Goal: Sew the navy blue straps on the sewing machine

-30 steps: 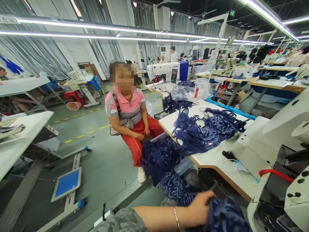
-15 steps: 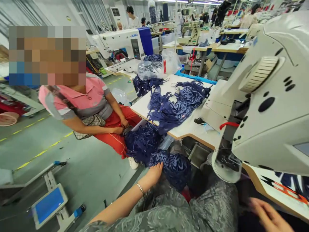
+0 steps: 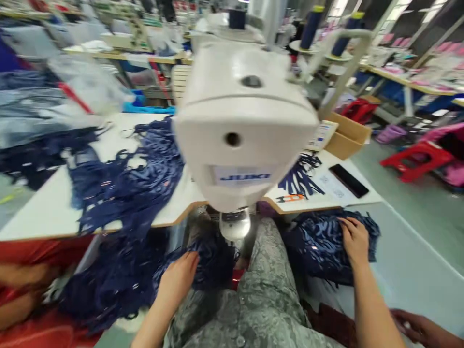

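My left hand (image 3: 180,271) is closed on a navy patterned bra (image 3: 212,263) that lies over my lap, below the sewing machine head (image 3: 242,130). Out to the right, my right hand (image 3: 355,239) has its fingers bent over the top of a stack of navy bras (image 3: 322,239) beside the table edge. Motion blur softens both hands. More navy bras (image 3: 152,169) are heaped on the white table left of the machine, and a pile of them (image 3: 112,280) hangs below its edge.
Orange thread snips (image 3: 290,198), navy straps (image 3: 299,179) and a black phone (image 3: 348,180) lie on the table at right. Behind them stands a cardboard box (image 3: 346,137). Another person's hand (image 3: 415,326) shows at lower right; red trousers (image 3: 43,246) show at left.
My view has swung to the right, bringing the machine to the middle. My right hand has gone from bare beside my lap to the bra stack. My left hand stays at the lap bra.
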